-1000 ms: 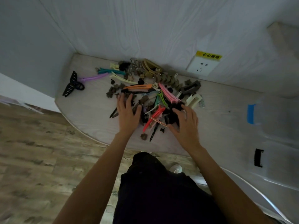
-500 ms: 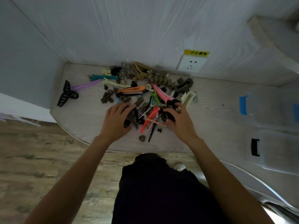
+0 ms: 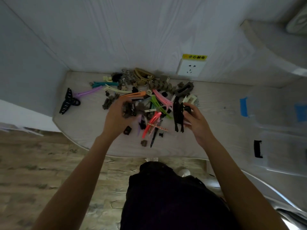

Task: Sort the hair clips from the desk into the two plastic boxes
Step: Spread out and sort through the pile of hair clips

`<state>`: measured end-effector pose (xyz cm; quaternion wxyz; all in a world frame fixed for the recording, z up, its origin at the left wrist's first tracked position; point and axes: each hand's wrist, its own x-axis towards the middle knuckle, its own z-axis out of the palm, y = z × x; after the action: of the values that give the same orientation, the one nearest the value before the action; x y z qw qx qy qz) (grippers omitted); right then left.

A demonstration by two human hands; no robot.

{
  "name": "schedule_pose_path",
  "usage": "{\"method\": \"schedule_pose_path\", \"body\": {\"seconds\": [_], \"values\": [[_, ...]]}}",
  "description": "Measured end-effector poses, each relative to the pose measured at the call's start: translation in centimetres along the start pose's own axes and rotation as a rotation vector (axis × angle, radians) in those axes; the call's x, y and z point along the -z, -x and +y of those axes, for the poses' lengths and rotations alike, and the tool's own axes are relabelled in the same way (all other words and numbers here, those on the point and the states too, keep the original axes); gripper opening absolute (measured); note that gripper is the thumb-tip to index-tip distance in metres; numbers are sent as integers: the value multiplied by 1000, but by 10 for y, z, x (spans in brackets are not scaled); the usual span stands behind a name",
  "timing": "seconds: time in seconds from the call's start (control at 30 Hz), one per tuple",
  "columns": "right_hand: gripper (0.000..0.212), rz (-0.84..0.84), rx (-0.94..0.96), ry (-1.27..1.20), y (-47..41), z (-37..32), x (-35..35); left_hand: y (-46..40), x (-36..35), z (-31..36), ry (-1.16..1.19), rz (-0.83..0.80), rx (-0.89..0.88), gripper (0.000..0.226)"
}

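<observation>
Both hands work the pile of hair clips (image 3: 149, 103) at the centre of the desk (image 3: 83, 130), probably gathering by kind. The left hand (image 3: 116, 118) curls its fingers round a clump of small brown clips (image 3: 128, 110); the right hand (image 3: 197, 120) pinches a bunch of long black clips (image 3: 177, 113) that hang down. The 2 plastic boxes (image 3: 272, 123) sit at the right of the frame, clear and hard to outline; their contents cannot be made out.
</observation>
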<state>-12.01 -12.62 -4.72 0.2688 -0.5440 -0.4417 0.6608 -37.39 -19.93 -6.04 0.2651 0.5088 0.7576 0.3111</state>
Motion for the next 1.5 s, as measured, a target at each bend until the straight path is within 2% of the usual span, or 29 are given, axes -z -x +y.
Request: {"method": "schedule_pose_path", "body": {"seconds": [0.1,0.2,0.27,0.4,0.47,0.57,0.7,0.77,0.87,0.93,1.0,1.1,1.2,1.3,1.4,1.5], "values": [[24,20,15,-40,3,-8,11,-9,-1,26,244,64,101,45],[25,24,38,-59,10,-14,28,-22,-14,51,334,107,152,43],[26,39,57,-70,16,-16,42,-33,-26,63,310,85,173,46],[29,110,74,-102,31,-16,78,-56,-61,90,55,-53,61,52],[31,178,96,-88,40,-15,100,-59,-82,112,57,-159,13,51],[32,286,172,-44,56,-18,133,-53,-111,150,64,-214,-165,56],[28,484,280,44,66,-27,197,-39,-163,218,240,-388,-360,56],[30,546,300,74,62,-35,226,-36,-193,245,250,-439,-486,63],[33,602,296,58,57,-42,257,-37,-231,280,227,-511,-560,79],[32,627,281,53,58,-39,273,-37,-252,300,195,-518,-604,82],[31,639,277,63,60,-33,283,-39,-268,313,160,-487,-654,74],[31,643,265,130,57,-25,291,-45,-285,308,120,-458,-619,60],[36,605,266,187,48,-25,293,-53,-292,291,-258,-308,-599,57],[37,559,279,260,37,-31,290,-53,-284,281,-553,-418,-585,61],[36,490,251,265,26,-39,286,-56,-276,272,-552,-529,-627,61],[37,382,201,316,13,-43,282,-58,-264,257,-439,-393,-681,56]]}}
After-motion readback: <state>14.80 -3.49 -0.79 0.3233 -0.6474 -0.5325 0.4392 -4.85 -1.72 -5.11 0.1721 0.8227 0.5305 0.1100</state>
